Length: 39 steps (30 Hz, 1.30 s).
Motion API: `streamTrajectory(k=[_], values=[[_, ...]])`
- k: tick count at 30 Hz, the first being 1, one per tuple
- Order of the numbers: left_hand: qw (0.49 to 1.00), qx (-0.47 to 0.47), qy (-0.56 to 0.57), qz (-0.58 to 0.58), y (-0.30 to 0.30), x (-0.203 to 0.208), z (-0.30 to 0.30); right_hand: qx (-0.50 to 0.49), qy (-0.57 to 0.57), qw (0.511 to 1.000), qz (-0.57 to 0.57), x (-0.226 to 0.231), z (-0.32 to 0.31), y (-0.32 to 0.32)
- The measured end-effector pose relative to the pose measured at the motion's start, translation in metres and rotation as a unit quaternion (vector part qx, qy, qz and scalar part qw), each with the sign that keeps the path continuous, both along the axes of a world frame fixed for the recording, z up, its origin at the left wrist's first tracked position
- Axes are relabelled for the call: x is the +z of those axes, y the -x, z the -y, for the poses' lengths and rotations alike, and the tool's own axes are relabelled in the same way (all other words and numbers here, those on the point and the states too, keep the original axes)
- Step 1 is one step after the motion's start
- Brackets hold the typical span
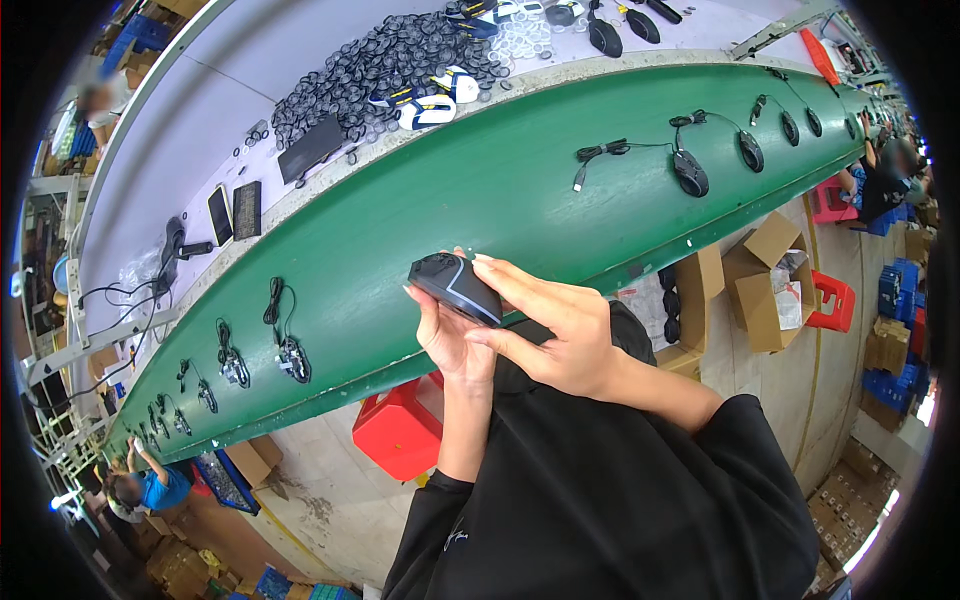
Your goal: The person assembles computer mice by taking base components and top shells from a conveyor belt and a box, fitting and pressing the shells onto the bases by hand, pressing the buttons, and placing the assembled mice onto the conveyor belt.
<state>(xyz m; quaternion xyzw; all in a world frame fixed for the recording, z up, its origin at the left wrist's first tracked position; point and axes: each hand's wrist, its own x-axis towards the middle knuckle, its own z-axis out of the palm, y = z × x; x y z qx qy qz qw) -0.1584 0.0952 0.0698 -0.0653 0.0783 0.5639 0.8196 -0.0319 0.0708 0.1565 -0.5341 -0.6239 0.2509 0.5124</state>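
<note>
A black computer mouse shell [458,287] with a pale line along its side is held tilted in front of me, above the near part of the green conveyor belt [390,215]. Underneath it, my left hand [455,345] is closed with the thumb and fingers at its edges. From the right, my right hand [560,325] grips the other end between thumb and fingers. Part of the mouse is hidden by the fingers.
Corded mice [690,172] lie along the belt to the right. Opened mouse bases with cables [292,358] lie to the left. Beyond the belt, a shelf carries a heap of small black rings [370,75]. A red stool [400,428] and an open carton [770,285] stand nearby.
</note>
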Motion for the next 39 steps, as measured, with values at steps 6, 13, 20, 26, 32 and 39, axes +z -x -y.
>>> streamTrajectory(k=[6,13,20,26,32,39], values=[[1.000,0.020,-0.019,-0.013,-0.008,0.009,-0.002,-0.029,-0.082,0.987,0.132,-0.005,-0.003,0.001],[0.978,-0.097,-0.016,-0.182,0.005,0.042,-0.011,0.124,-0.115,0.971,0.170,-0.016,0.003,-0.019],[0.993,-0.056,-0.025,-0.100,0.008,0.031,-0.014,0.035,0.196,0.972,-0.127,-0.006,0.014,-0.004],[0.989,-0.002,-0.075,-0.129,0.014,0.020,-0.016,0.027,0.302,0.892,-0.335,-0.006,0.011,-0.004],[0.989,-0.023,-0.125,-0.078,0.028,0.000,-0.013,0.068,0.256,0.952,-0.154,-0.004,0.018,-0.010],[0.993,0.033,-0.107,0.022,0.023,-0.014,-0.013,0.060,0.172,0.979,-0.095,-0.002,0.013,-0.004]])
